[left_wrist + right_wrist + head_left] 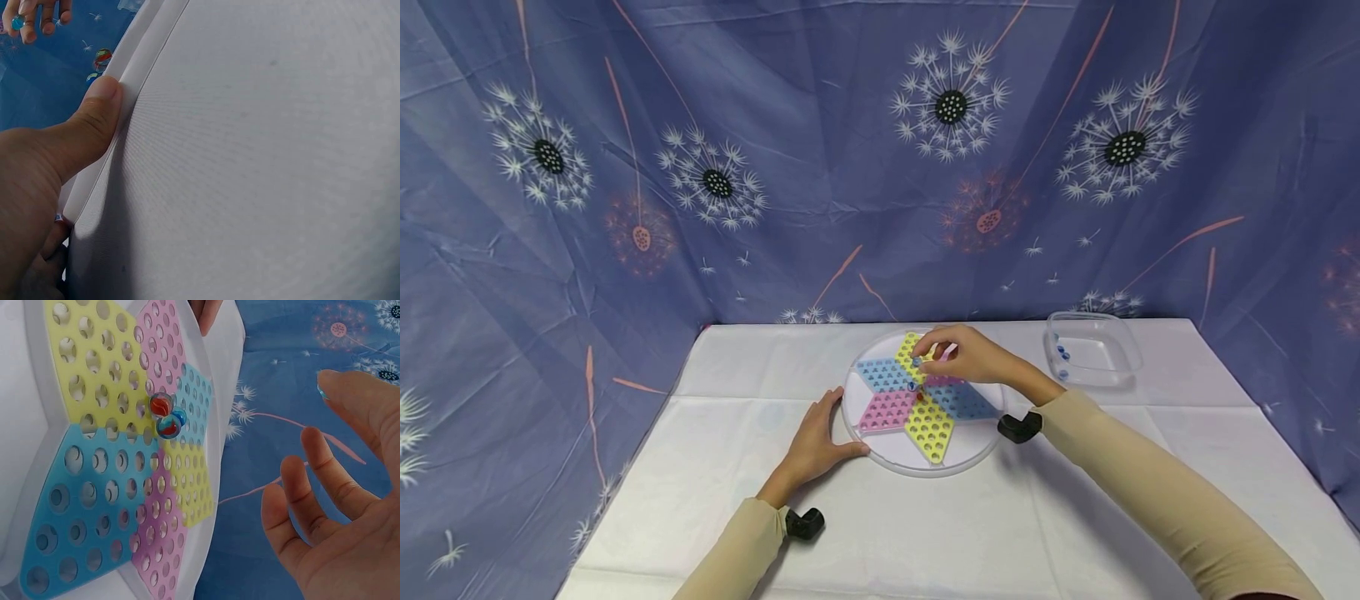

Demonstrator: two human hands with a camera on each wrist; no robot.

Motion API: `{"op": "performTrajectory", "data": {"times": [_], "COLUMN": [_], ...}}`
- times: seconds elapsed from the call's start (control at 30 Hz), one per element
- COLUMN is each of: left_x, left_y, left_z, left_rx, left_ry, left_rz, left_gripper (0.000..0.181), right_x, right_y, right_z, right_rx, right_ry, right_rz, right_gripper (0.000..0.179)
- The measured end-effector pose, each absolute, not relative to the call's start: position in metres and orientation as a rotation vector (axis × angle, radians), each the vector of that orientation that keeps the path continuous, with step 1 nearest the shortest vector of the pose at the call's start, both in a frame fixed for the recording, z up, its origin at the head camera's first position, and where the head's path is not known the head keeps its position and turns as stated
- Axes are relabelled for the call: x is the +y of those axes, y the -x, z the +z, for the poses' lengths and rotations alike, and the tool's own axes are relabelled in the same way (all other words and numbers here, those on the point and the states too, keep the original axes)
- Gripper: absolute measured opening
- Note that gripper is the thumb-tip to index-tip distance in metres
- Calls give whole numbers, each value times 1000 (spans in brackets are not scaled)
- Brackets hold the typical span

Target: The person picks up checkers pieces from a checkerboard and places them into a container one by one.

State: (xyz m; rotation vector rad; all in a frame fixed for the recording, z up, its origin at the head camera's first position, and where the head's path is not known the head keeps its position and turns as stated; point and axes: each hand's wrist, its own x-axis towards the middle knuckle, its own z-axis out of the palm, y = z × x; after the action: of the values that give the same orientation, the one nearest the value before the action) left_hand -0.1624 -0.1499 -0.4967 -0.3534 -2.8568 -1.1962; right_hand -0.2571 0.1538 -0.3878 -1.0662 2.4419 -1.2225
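A round white Chinese checkers board (880, 458) with a pink, yellow and blue star of holes lies on the table. Above its far yellow point, my right hand (962, 354) pinches a blue marble (917, 362) between thumb and index finger; the marble (322, 392) barely shows in the right wrist view. Near the star's centre sit a red-swirled marble (161, 405), a red-and-blue marble (169, 428) and a blue marble (181, 416), close together. My left hand (812, 437) rests against the board's left rim, its thumb (94, 119) touching the edge and its fingers spread from the thumb.
A clear plastic container (1101, 375) stands at the table's back right, with several blue marbles (1063, 353) along its left side. White cloth (925, 533) covers the table. A blue dandelion-print curtain (835, 167) hangs behind it.
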Motion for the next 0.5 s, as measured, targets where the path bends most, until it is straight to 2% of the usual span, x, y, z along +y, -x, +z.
{"op": "performTrajectory", "data": {"times": [0.33,0.5], "left_x": [-150,-151], "left_y": [163,164], "left_z": [-498,-499], "left_rx": [-2849,-2845], "left_ry": [369,367], "left_rz": [-1183,-1184], "left_gripper": [110,110], "right_x": [170,175], "right_y": [261,248], "right_z": [-396,-383], "right_rx": [2500,2520], "right_ry": [1018,974], "right_rz": [-1253,-1285], "right_gripper": [26,24]}}
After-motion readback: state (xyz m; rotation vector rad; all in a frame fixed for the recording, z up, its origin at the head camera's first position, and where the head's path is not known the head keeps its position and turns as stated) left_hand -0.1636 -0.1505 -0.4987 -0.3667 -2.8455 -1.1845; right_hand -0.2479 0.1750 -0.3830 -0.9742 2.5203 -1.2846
